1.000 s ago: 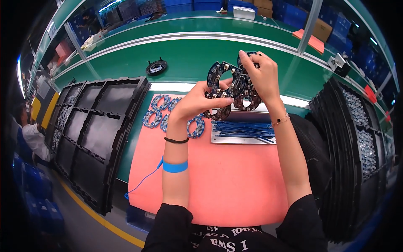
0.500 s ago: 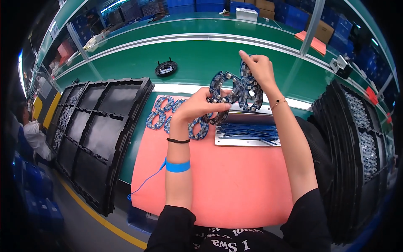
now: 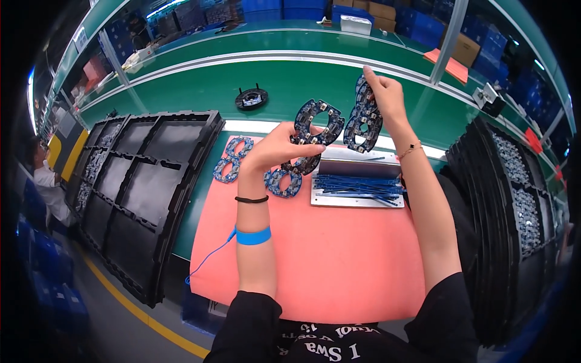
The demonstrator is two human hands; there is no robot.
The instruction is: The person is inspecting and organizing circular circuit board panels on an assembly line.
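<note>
My left hand (image 3: 275, 148) pinches a dark figure-eight circuit board (image 3: 316, 130) above the pink mat (image 3: 315, 260). My right hand (image 3: 384, 97) is raised higher and to the right, holding a second figure-eight circuit board (image 3: 362, 121) by its top end so it hangs down. The two boards are apart, side by side. More blue figure-eight boards (image 3: 229, 160) lie flat on the mat's far left corner, and another (image 3: 284, 181) lies just under my left hand. A blue wrist strap with a cord is on my left forearm.
A metal tray of blue cable ties (image 3: 357, 184) lies on the mat under my hands. Black moulded trays (image 3: 145, 181) lie at left, and a stack of trays with boards (image 3: 514, 199) stands at right. A round black part (image 3: 251, 98) rests on the green bench. A person is at far left.
The boards, held together in a bunch earlier, have been pulled apart: my right hand moved up and right with one, my left keeps the other.
</note>
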